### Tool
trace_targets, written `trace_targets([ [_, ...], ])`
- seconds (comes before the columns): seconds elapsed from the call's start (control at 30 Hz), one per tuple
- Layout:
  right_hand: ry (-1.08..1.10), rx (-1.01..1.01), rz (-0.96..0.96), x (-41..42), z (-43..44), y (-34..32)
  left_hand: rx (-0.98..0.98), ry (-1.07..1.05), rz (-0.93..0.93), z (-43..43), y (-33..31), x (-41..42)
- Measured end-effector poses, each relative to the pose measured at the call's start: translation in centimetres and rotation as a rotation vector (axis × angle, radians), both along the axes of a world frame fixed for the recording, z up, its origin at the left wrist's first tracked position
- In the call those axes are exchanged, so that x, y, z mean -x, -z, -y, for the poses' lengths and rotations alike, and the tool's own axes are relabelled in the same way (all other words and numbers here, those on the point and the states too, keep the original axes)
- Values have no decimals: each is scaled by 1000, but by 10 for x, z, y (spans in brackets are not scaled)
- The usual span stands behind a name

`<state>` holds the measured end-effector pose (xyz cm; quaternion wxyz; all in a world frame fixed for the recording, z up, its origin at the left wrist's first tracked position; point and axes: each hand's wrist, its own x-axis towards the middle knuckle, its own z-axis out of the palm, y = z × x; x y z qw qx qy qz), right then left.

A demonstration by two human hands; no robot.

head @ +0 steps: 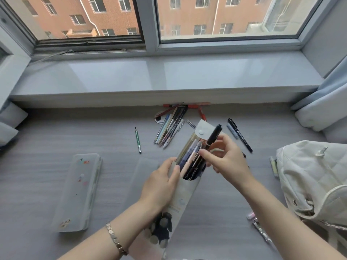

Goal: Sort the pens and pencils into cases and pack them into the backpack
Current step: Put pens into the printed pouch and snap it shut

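My left hand (161, 182) grips a long grey soft pencil case (185, 197) by its open mouth, tilted toward me. Several pens stand inside it. My right hand (227, 156) pinches a black marker (213, 137) whose lower end sits in the case's mouth. A frosted plastic pencil box (78, 190) lies shut at the left. A bundle of pens and pencils (170, 126) lies near the window ledge, with a green pencil (138, 140) to its left and two dark markers (238, 134) to its right. The white quilted backpack (315, 181) sits at the right.
A red marker (185, 106) lies against the base of the window sill (169, 77). A few highlighters (274, 166) and pens (261, 228) lie beside the backpack. Curtain fabric (326, 106) hangs at the far right. The grey wood-grain desk (47, 139) spreads underneath.
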<state>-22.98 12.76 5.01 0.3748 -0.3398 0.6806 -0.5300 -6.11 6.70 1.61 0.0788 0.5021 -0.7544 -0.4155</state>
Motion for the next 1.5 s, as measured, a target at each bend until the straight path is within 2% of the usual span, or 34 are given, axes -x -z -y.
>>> trace_targets([
  [0.07, 41, 61, 32, 6, 0, 0, 11, 3, -7, -1, -2, 1],
  [0.23, 6, 104, -28, 18, -6, 6, 1, 2, -17, -2, -4, 0],
  [0.43, -58, 131, 73, 8, -8, 6, 49, 33, -10, -6, -9, -1],
  [0.5, -68, 95, -16, 2, -7, 8, 65, 47, -15, -5, -11, 0],
  [0.7, -29, 26, -517, 6, -10, 9, 82, 67, -37, -5, -16, 1],
  [0.93, 18, 53, -792, 5, -14, 6, 55, 33, -51, -8, -16, 2],
  [1.1, -3, 25, -657, 10, -2, 5, 13, 36, -42, -5, -14, 3],
  [1.3, -105, -165, -798, 11, 9, 13, 13, 66, -44, -9, -16, 1],
  [1.4, -142, -192, -777, 7, 12, 16, 33, 97, -30, -11, -16, -1],
  [1.5, -75, -151, -677, 1, 11, 19, 38, 103, -23, -13, -17, -1],
])
